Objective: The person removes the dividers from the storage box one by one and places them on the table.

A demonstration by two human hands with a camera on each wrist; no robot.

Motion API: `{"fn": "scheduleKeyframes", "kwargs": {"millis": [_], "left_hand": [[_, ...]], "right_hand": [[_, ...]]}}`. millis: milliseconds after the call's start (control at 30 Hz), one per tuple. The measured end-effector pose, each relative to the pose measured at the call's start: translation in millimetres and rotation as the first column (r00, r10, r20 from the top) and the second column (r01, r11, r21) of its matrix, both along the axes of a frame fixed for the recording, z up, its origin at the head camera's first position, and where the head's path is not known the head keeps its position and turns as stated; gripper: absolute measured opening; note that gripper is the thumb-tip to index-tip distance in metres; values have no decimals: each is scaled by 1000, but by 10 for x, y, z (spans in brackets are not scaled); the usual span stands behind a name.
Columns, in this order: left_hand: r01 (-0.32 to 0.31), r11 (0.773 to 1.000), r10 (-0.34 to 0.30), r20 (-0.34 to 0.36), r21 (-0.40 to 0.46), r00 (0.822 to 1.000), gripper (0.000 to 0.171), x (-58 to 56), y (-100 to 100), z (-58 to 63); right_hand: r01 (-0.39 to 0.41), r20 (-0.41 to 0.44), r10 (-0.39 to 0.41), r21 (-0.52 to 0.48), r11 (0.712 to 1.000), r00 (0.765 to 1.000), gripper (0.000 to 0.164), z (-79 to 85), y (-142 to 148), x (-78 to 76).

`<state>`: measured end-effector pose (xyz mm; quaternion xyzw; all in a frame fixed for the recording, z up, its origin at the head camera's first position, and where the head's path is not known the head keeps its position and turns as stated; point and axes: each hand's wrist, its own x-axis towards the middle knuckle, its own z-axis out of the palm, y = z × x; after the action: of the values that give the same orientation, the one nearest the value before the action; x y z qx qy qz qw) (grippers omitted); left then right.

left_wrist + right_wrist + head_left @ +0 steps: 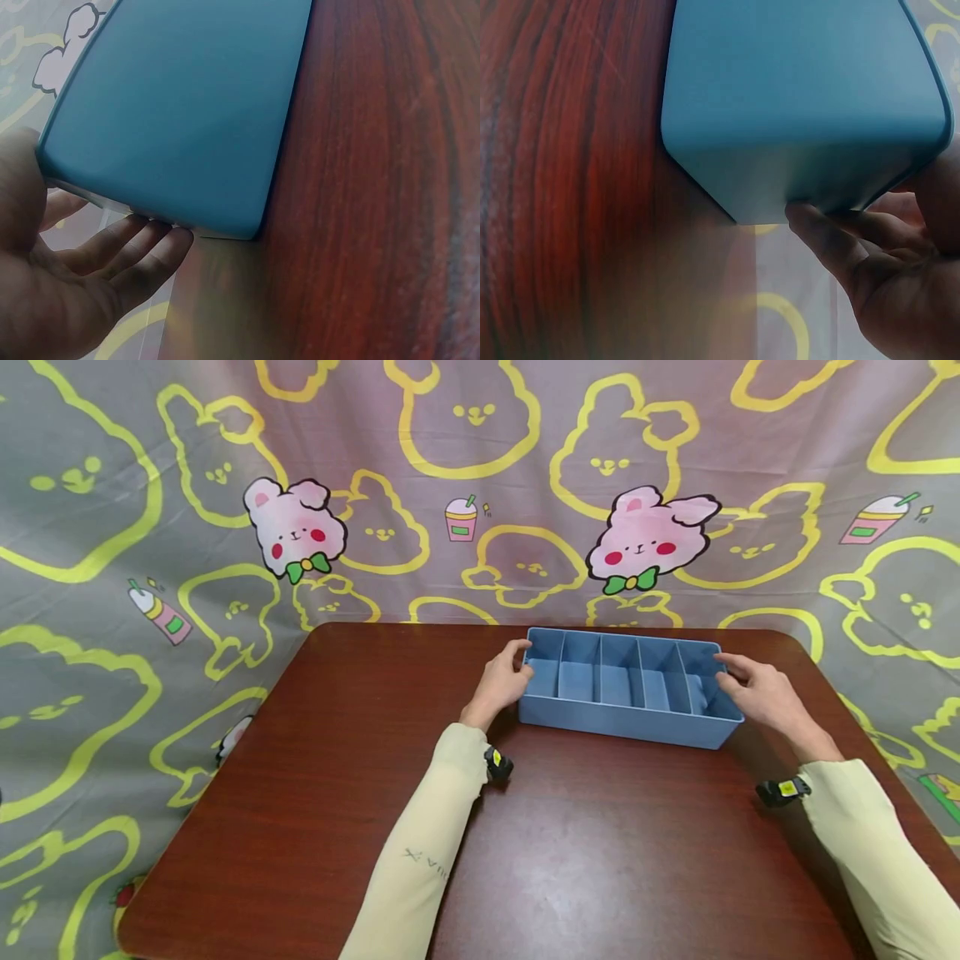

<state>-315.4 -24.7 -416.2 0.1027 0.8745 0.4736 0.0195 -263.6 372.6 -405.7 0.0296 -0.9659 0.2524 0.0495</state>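
On dark wooden table (585, 860) | blue divided tray (622, 718) | bunny-print cloth backdrop (480, 485)

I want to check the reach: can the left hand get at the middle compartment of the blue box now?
Probably yes. The left hand already holds the left end of the blue box, the compartments are open at the top, and nothing stands between. The right hand holds the other end.
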Motion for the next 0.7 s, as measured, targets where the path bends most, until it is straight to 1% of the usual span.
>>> {"fn": "scheduleKeyframes", "kwargs": {"millis": [333,700], "left_hand": [[-11,1000,11,6,10,1000,48,10,-45,-20],[-19,1000,19,-5,-9,1000,48,18,-114,-35]], "right_hand": [[-4,7,4,-15,1000,1000,53,8,-60,-5],[-20,12,20,-24,1000,1000,52,22,-128,-25]]}}
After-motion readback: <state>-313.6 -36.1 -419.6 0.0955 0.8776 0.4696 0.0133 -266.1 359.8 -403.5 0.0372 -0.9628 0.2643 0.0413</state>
